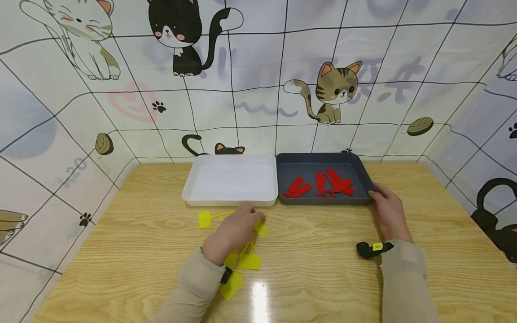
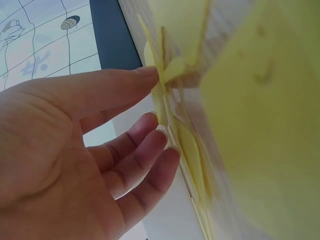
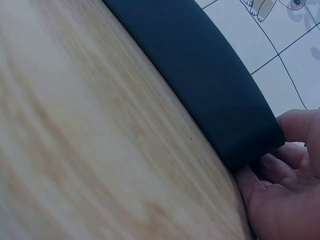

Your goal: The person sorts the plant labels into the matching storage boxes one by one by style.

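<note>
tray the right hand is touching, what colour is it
The tray is dark bluish grey; the head view shows it best.

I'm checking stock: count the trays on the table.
2: the white tray on the left, and the dark gray tray beside it on the right, gripped by the right hand.

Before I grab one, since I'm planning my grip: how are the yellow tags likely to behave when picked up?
The yellow tags look thin and flat, so they're probably light and may slide before a fingertip gets under. Their narrow stems likely flex. Several lie bunched by the left hand, so lifting one might drag another.
</note>
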Action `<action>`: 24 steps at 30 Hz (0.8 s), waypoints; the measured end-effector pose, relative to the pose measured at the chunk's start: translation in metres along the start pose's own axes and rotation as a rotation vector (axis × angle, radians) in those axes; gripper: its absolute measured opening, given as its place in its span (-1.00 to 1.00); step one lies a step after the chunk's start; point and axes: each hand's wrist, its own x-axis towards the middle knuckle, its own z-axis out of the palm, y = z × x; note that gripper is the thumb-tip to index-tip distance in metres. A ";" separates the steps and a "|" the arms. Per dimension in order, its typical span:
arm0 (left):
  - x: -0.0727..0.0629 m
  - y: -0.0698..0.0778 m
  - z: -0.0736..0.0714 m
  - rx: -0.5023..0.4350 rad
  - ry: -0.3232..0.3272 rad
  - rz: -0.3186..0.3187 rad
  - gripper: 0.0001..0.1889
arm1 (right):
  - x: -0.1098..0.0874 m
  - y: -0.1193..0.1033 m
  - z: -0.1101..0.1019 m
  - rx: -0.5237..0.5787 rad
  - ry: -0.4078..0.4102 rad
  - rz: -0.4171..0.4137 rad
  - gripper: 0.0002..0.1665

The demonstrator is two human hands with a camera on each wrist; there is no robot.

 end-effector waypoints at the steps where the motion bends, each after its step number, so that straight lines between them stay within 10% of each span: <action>1: 0.000 0.000 0.000 0.000 0.006 0.004 -0.65 | 0.000 0.000 0.000 -0.001 0.000 0.000 -0.35; 24: 0.000 0.000 -0.002 -0.108 -0.006 0.003 -0.65 | -0.001 -0.001 0.001 0.013 -0.004 0.010 -0.35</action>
